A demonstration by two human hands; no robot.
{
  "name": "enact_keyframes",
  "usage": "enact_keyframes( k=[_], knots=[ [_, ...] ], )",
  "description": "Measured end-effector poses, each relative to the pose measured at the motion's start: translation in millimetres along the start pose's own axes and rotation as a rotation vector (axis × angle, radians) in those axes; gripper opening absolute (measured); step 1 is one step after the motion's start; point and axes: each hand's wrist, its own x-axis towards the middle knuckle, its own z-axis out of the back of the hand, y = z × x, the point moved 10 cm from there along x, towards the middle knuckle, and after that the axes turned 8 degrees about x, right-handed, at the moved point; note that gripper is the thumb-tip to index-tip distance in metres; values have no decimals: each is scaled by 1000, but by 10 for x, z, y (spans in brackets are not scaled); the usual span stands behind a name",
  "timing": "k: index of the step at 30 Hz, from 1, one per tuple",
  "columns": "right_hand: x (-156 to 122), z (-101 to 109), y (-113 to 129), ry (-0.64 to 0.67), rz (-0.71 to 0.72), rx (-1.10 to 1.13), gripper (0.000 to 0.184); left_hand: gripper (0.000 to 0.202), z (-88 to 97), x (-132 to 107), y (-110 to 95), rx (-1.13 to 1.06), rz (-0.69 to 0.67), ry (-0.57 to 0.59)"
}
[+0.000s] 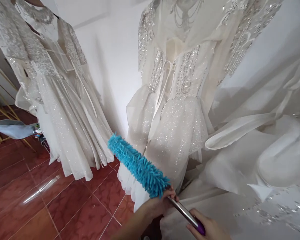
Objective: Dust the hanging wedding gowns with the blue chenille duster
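A duster [140,166] with a fluffy blue head and a metal handle slants across the lower middle, its tip up and to the left. My left hand [162,198] is closed around the handle just below the blue head. Farther down, my right hand [206,225] grips the handle near its purple end. Behind the blue head hangs a sparkly white gown [176,133] with a beaded, laced bodice. From this angle I cannot tell whether the duster touches the fabric.
Another glittering white gown [65,116] stands at the left. More white fabric with sequins [277,160] fills the right side. Red tiles [90,210] cover the floor. A gold metal rack [5,115] and a light-blue item [13,129] are at the far left. A white wall [112,66] rises behind.
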Motion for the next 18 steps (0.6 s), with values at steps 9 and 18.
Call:
enact_keyframes(
  k=[9,18],
  knots=[
    [690,688,937,-194,230,556,21,30,-670,216,-1691,518,-242,92],
    [1120,694,1336,60,214,1139,32,27,-614,606,-2218,394,-271,85]
  ],
)
